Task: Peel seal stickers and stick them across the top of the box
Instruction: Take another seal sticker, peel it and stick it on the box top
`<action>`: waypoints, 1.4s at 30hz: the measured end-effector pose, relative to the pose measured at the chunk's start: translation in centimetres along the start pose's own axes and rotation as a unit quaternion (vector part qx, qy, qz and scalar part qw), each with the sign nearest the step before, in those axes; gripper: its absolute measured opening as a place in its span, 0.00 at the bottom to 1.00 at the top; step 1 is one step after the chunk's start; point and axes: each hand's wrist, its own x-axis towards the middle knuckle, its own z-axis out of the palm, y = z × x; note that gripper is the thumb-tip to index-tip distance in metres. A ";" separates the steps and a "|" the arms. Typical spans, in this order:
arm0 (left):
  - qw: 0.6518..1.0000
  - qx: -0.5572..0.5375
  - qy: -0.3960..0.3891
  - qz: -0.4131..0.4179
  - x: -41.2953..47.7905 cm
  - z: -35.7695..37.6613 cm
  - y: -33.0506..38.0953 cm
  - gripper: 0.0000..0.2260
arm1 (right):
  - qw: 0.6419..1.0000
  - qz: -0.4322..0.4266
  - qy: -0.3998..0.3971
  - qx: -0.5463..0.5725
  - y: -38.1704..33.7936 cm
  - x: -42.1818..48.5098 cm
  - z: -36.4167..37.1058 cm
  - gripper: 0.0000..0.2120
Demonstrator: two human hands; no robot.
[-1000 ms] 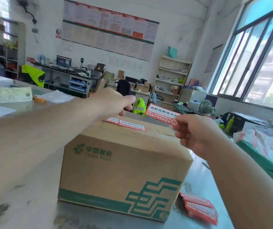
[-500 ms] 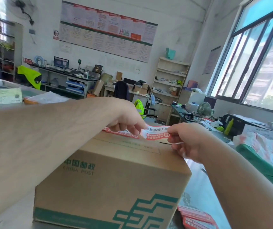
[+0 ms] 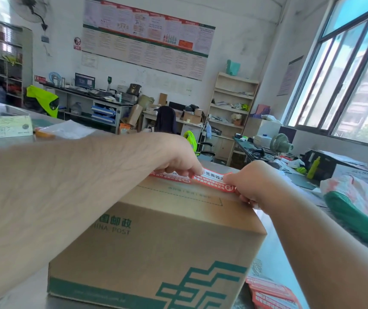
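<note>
A brown cardboard box with green postal print fills the middle of the view on a metal table. A red and white seal sticker lies along the far part of the box top. My left hand presses down on its left end. My right hand pinches its right end near the box's right edge. An earlier red sticker shows on the box top under my left hand, mostly hidden.
A stack of red sticker sheets lies on the table at the box's lower right. A green and white bag sits at the right. A pale flat box rests far left. Desks, shelves and a fan fill the room behind.
The sticker came down from mid-air onto the box top. My left hand took hold of its left end, and both hands lowered to the box. The view moved closer to the box.
</note>
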 end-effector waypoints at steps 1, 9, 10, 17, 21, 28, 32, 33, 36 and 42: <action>1.000 0.013 0.006 0.002 0.1 0.2 0.0 0.14 | 1.000 -0.007 0.009 -0.025 -0.1 0.1 0.1 0.12; 0.996 0.066 0.049 0.019 0.5 0.8 0.0 0.17 | 0.981 -0.054 0.048 -0.179 -0.1 0.1 0.5 0.17; 0.996 0.069 0.052 0.022 0.5 0.9 0.0 0.16 | 0.979 -0.058 0.050 -0.191 -0.1 0.1 0.6 0.18; 0.993 0.100 0.062 0.025 0.3 1.1 -0.1 0.16 | 0.967 -0.077 0.066 -0.233 0.0 -0.1 1.0 0.20; 0.986 0.141 0.079 0.034 0.2 1.3 -0.1 0.18 | 0.965 -0.085 0.077 -0.237 -0.1 -0.5 1.2 0.21; 0.972 0.219 0.072 0.053 -0.1 1.3 0.2 0.19 | 0.970 -0.103 0.112 -0.190 0.4 -1.2 1.6 0.18; 0.952 0.294 0.072 0.055 -0.1 1.3 -0.1 0.25 | 0.985 -0.067 0.125 -0.103 0.9 -1.8 1.5 0.23; 0.951 0.294 0.080 0.050 -0.1 1.4 -0.2 0.26 | 0.986 -0.058 0.121 -0.097 1.2 -1.9 1.5 0.24; 0.955 0.274 0.109 0.041 -0.2 1.4 -0.7 0.25 | 0.991 -0.039 0.104 -0.070 1.7 -1.6 1.6 0.21; 0.953 0.276 0.124 0.012 -0.6 1.3 -0.6 0.17 | 0.989 -0.043 0.035 -0.139 1.3 -1.5 1.1 0.13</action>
